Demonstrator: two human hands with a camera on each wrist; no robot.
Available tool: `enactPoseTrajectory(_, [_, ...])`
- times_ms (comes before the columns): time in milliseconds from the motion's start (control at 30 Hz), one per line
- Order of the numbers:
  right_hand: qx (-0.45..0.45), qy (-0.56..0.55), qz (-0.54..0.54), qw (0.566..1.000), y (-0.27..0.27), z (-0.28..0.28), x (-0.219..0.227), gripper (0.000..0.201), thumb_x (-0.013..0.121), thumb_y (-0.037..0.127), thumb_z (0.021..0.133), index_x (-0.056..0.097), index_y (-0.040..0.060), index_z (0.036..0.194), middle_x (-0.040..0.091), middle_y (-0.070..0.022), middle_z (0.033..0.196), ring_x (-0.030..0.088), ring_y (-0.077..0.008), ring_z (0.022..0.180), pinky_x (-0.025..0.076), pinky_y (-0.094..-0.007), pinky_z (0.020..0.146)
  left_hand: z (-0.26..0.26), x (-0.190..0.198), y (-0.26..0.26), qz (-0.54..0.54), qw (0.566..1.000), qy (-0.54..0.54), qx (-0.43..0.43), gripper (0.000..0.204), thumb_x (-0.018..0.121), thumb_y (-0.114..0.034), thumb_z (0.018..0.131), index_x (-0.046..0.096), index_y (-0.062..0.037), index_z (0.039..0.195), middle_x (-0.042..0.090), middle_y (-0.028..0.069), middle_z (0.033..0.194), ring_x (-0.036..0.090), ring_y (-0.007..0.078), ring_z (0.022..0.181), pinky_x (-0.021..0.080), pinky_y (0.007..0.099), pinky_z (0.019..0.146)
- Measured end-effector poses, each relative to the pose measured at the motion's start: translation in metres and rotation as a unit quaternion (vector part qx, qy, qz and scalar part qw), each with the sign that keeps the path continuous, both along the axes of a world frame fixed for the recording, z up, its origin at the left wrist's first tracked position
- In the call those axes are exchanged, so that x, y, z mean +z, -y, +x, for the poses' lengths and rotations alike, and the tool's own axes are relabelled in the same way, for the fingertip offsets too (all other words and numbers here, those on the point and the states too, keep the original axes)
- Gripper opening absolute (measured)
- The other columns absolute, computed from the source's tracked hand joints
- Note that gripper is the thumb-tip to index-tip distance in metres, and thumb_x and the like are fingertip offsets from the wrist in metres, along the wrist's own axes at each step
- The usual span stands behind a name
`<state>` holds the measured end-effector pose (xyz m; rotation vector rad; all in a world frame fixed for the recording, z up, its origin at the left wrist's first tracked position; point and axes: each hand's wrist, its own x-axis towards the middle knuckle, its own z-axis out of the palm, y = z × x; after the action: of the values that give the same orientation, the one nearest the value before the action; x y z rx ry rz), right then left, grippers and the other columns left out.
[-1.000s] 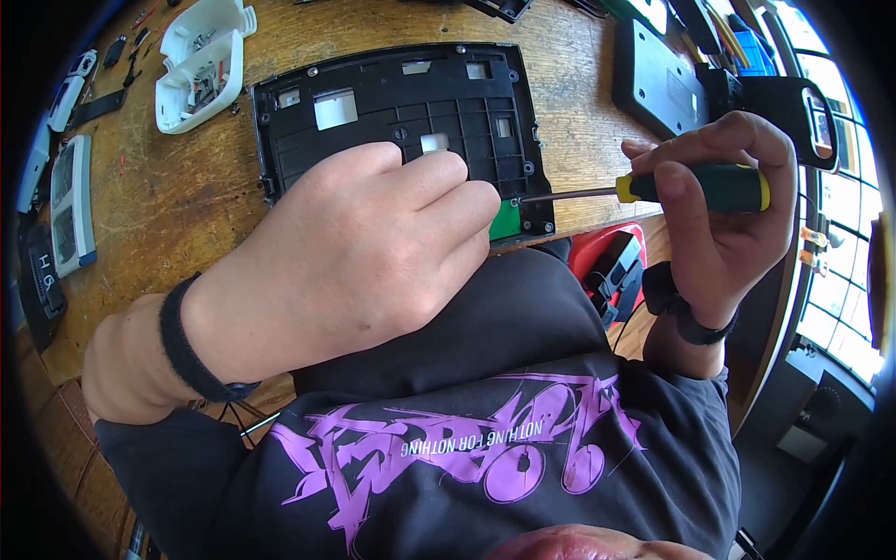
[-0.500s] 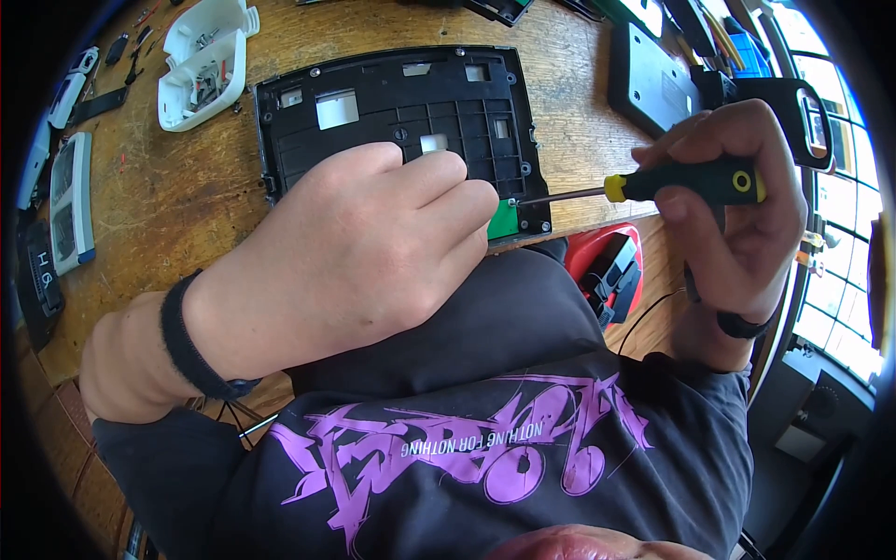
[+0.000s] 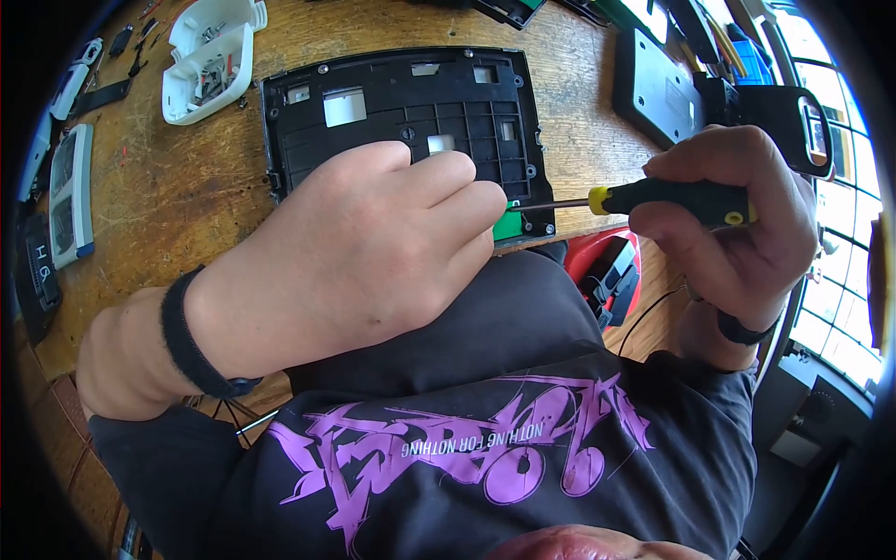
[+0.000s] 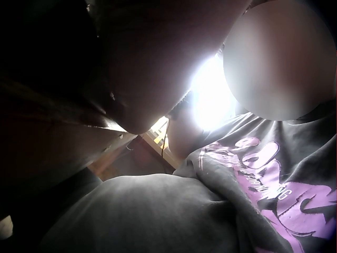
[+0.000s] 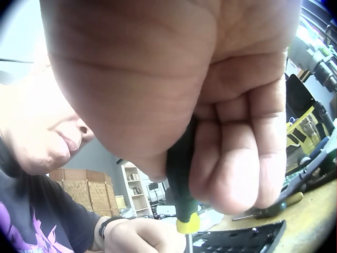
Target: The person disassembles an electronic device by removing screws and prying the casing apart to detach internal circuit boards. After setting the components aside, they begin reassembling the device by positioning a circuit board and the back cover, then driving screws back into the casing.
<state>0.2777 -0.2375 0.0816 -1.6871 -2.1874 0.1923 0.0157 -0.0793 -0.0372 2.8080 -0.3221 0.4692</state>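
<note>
In the head view a black plastic housing (image 3: 381, 135), ribbed and with cut-out windows, lies on the bench. A green circuit board (image 3: 509, 226) shows at its near right corner. My left hand (image 3: 397, 243) rests over the housing's near side with fingers bent; its fingertips and thumb are hidden, and I cannot tell whether they grip anything. My right hand (image 3: 782, 238) holds a dark green and yellow screwdriver (image 3: 667, 198) by the handle, thumb and fingers around it. The metal shaft points left, its tip at the board beside the left knuckles. The right wrist view shows the handle (image 5: 181, 184) between thumb and fingers.
A white open box (image 3: 191, 93) with screws stands at the back left. A grey-white frame (image 3: 72, 196) lies at the left edge. At the back right are a dark casing (image 3: 653, 93) and a black stand (image 3: 789, 121). Below the bench edge is a red seat (image 3: 588, 257).
The right hand has rolled the screwdriver handle and its wrist has swung outward; the yellow end mark has moved down. The tip stays near the board's corner. The left hand holds its place.
</note>
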Motion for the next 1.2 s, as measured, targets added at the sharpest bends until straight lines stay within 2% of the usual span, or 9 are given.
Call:
enactPoseTrajectory(167, [0.000, -0.036, -0.024, 0.999, 0.002, 0.000, 0.001, 0.035, 0.098, 0.012, 0.086, 0.077, -0.0045, 0.108, 0.082, -0.0137, 0.096, 0.082, -0.0202, 0.081, 0.060, -0.0292, 0.072, 0.000, 0.001, 0.001, 0.003, 1.000, 0.005, 0.002, 0.062, 0.085, -0.015, 0.062, 0.080, 0.0042, 0.121, 0.065, 0.0062, 0.107, 0.066, 0.0252, 0.097, 0.051, 0.0388, 0.072])
enactPoseTrajectory(233, [-0.025, -0.055, 0.023, 0.998, 0.005, 0.005, -0.005, 0.025, 0.089, 0.006, 0.091, 0.075, -0.0056, 0.109, 0.080, -0.0136, 0.099, 0.082, -0.0215, 0.085, 0.061, -0.0298, 0.075, 0.001, 0.002, 0.001, 0.002, 1.000, 0.004, 0.004, 0.059, 0.084, -0.014, 0.063, 0.080, 0.0045, 0.120, 0.065, 0.0064, 0.105, 0.065, 0.0253, 0.095, 0.050, 0.0383, 0.072])
enactPoseTrajectory(267, [-0.025, -0.055, 0.023, 0.998, 0.008, 0.006, -0.005, 0.025, 0.089, 0.006, 0.091, 0.075, -0.0056, 0.109, 0.080, -0.0136, 0.099, 0.082, -0.0215, 0.085, 0.061, -0.0298, 0.075, 0.001, 0.002, 0.001, 0.002, 1.000, 0.004, 0.004, 0.059, 0.084, -0.014, 0.063, 0.080, 0.0045, 0.120, 0.065, 0.0064, 0.105, 0.065, 0.0253, 0.095, 0.050, 0.0383, 0.072])
enactPoseTrajectory(333, [-0.117, -0.095, 0.022, 0.988, 0.014, 0.004, -0.005, 0.021, 0.084, 0.003, 0.094, 0.074, -0.0063, 0.110, 0.078, -0.0132, 0.100, 0.083, -0.0223, 0.089, 0.061, -0.0303, 0.078, 0.001, 0.001, 0.002, 0.000, 1.000, 0.009, 0.005, 0.057, 0.083, -0.012, 0.065, 0.080, 0.0046, 0.119, 0.065, 0.0067, 0.103, 0.065, 0.0254, 0.094, 0.050, 0.0381, 0.071])
enactPoseTrajectory(633, [-0.103, -0.056, -0.001, 0.993, 0.006, -0.001, -0.009, 0.016, 0.087, 0.001, 0.091, 0.075, -0.0022, 0.102, 0.078, -0.0076, 0.095, 0.073, -0.0119, 0.080, 0.053, -0.0258, 0.074, 0.001, 0.002, 0.002, -0.001, 1.000, 0.006, 0.008, 0.059, 0.084, -0.012, 0.064, 0.080, 0.0045, 0.120, 0.062, 0.0062, 0.101, 0.065, 0.0251, 0.093, 0.051, 0.0387, 0.072])
enactPoseTrajectory(933, [-0.086, -0.064, -0.014, 0.994, 0.000, 0.001, -0.011, 0.016, 0.088, 0.003, 0.093, 0.075, -0.0015, 0.102, 0.077, -0.0061, 0.090, 0.072, -0.0105, 0.078, 0.052, -0.0255, 0.071, 0.003, 0.000, 0.002, 0.002, 1.000, 0.022, 0.020, 0.065, 0.085, -0.017, 0.067, 0.082, -0.0057, 0.131, 0.057, 0.0034, 0.100, 0.062, 0.0230, 0.091, 0.051, 0.0382, 0.072])
enactPoseTrajectory(1200, [-0.093, -0.065, -0.014, 0.993, 0.001, 0.000, -0.009, 0.015, 0.087, 0.003, 0.094, 0.075, -0.0017, 0.102, 0.077, -0.0063, 0.090, 0.072, -0.0106, 0.079, 0.052, -0.0256, 0.071, 0.003, 0.001, 0.003, 0.016, 1.000, 0.009, 0.022, 0.064, 0.084, -0.018, 0.069, 0.082, -0.0061, 0.132, 0.058, 0.0036, 0.101, 0.062, 0.0231, 0.092, 0.053, 0.0383, 0.074])
